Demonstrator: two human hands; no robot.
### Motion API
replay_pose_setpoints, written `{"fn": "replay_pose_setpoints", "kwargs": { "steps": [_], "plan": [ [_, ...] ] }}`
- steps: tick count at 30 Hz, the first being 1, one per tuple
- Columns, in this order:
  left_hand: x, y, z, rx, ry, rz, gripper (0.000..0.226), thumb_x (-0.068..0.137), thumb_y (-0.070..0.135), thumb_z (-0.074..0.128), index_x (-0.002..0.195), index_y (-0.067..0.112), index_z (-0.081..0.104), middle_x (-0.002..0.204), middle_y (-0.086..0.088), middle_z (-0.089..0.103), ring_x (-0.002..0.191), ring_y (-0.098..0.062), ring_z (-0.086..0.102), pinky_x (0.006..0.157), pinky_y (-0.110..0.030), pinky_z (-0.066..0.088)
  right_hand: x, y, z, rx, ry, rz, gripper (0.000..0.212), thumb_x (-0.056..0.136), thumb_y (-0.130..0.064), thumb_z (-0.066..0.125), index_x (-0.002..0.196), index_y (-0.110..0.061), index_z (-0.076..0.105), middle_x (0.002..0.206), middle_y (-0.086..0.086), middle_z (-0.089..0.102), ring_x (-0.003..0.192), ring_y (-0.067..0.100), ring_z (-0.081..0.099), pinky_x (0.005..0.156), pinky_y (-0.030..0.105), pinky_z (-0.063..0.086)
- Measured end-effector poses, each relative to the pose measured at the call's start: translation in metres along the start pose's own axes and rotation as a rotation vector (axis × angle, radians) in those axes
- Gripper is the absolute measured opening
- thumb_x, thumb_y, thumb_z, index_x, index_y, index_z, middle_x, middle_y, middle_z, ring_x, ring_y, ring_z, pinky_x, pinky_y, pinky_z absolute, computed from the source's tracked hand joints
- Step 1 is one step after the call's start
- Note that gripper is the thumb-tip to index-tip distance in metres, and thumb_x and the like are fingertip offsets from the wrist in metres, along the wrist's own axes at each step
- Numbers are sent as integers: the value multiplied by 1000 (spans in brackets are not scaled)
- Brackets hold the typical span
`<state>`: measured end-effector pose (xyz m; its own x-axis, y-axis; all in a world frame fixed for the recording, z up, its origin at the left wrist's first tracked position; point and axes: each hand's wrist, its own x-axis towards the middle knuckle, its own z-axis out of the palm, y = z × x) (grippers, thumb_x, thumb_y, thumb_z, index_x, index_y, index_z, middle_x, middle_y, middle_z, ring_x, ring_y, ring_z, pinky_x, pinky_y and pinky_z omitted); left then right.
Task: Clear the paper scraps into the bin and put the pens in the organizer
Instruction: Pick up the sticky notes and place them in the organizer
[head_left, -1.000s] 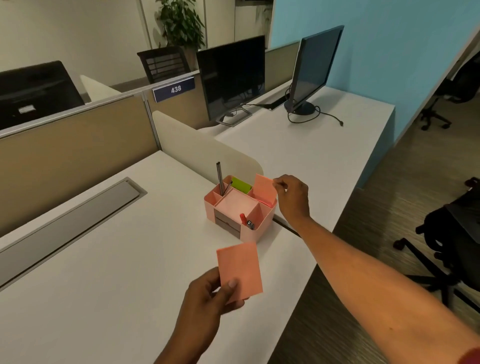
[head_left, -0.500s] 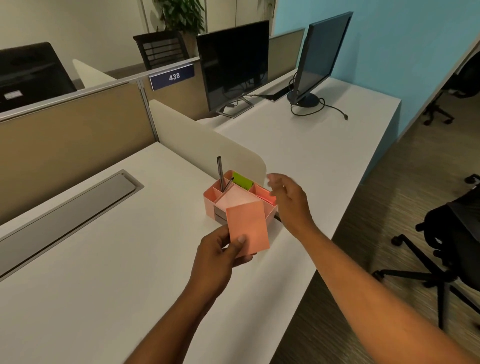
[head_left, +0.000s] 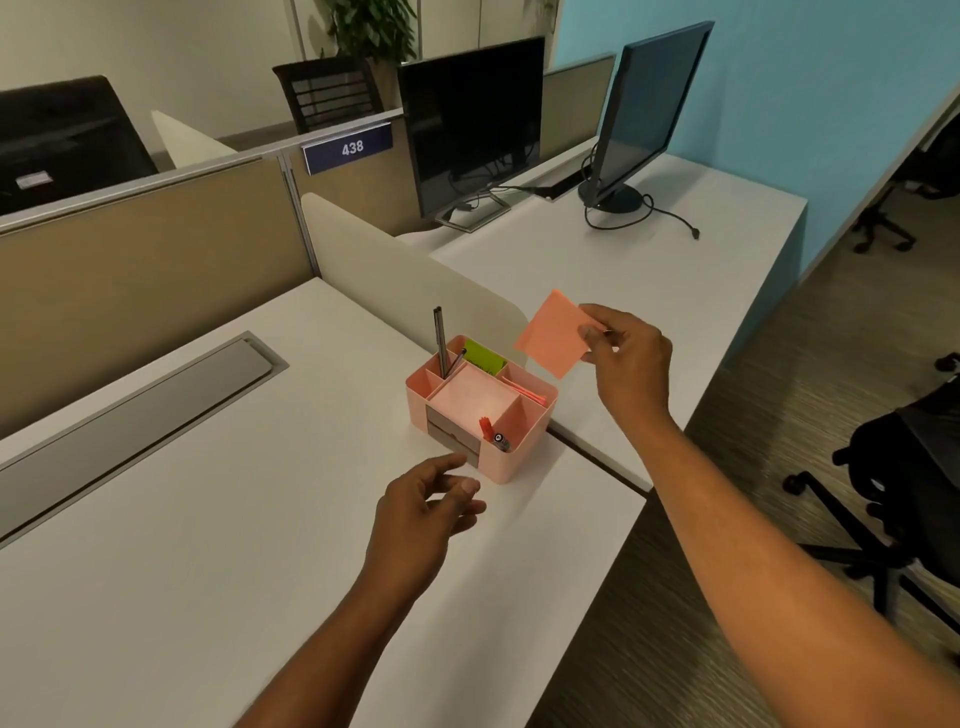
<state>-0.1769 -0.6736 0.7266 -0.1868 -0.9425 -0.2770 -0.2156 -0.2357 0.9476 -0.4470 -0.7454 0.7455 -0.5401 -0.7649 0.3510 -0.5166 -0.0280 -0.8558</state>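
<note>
A pink organizer (head_left: 524, 457) with several compartments stands near the right edge of the white desk (head_left: 208, 519). A dark pen (head_left: 440, 340) stands upright in its back-left slot, a red pen (head_left: 487, 427) lies in the front-right slot, and green notes (head_left: 483, 356) sit at the back. My right hand (head_left: 631, 364) pinches an orange paper square (head_left: 555, 332) in the air above the organizer's back-right corner. Just in front of the organizer, my left hand (head_left: 426, 514) hovers with fingers loosely curled and nothing in them.
A low white divider (head_left: 374, 270) runs behind the organizer. Two monitors (head_left: 470, 119) with cables stand on the neighbouring desk. A grey cable tray lid (head_left: 130, 410) is set in the desk at left. Black office chairs (head_left: 904, 493) stand on the floor at right.
The orange paper has passed from my left hand to my right hand, which lifted it above the organizer. My left hand has let go and drawn back toward me.
</note>
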Motion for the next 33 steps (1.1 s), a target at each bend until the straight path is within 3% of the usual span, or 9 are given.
{"fn": "replay_pose_setpoints", "kwargs": {
  "steps": [6,12,15,17,19,22,25,29,33],
  "plan": [
    [-11,-5,-7,-3,19,-30,29,106,13,61,133,16,69,106,-8,79,93,-22,81,96,-44,64,-1,26,30,-276,-53,-258,26,100,-11,68,124,-10,75,107,8,76,94,20,70,83,39,63],
    [-13,-4,-13,9,29,-18,28,108,12,56,131,18,70,104,-5,80,90,-20,81,91,-38,66,-10,46,52,-466,-208,-216,28,104,-14,60,128,-8,73,109,14,75,97,28,71,85,39,61],
    [-13,-3,-12,12,21,-14,29,108,12,55,132,18,69,105,-5,80,90,-20,81,90,-38,67,-18,55,55,-657,-354,-188,32,108,-22,52,125,-5,73,119,14,72,108,31,70,92,40,59],
    [-13,0,-10,11,15,-5,29,109,12,54,133,18,69,106,-5,80,91,-20,81,90,-36,67,-23,54,54,-716,-428,-141,36,110,-26,48,129,-6,70,136,13,65,127,32,62,102,43,56],
    [-16,3,-8,9,4,16,30,109,14,54,134,18,69,107,-4,79,91,-20,81,90,-36,67,-29,48,50,-705,-419,-78,41,111,-27,44,146,-9,58,157,10,48,146,29,46,114,43,47],
    [-19,7,-7,24,-1,68,31,109,19,55,138,18,67,111,-5,79,95,-20,80,93,-41,66,-44,36,40,-667,-302,-117,47,111,-25,42,157,-13,43,164,8,39,151,27,39,116,40,45],
    [-29,4,-9,218,38,219,35,108,28,57,141,23,65,129,-3,76,112,-19,75,102,-46,61,-86,18,23,-605,-196,-224,51,109,-26,48,158,-15,37,164,10,39,151,29,38,118,45,44],
    [-51,-11,-12,568,95,523,50,105,42,56,153,28,53,162,2,52,148,-21,51,122,-38,36,-158,-6,-3,-703,-164,-348,63,110,-36,46,165,-20,20,174,5,18,162,23,11,131,44,9],
    [-80,-20,-15,644,50,826,62,104,45,52,160,19,43,170,-6,39,161,-29,31,129,-52,30,-231,-42,-32,-853,-115,-388,65,109,-47,32,166,-20,15,175,4,9,162,23,1,131,53,6]
  ]
}}
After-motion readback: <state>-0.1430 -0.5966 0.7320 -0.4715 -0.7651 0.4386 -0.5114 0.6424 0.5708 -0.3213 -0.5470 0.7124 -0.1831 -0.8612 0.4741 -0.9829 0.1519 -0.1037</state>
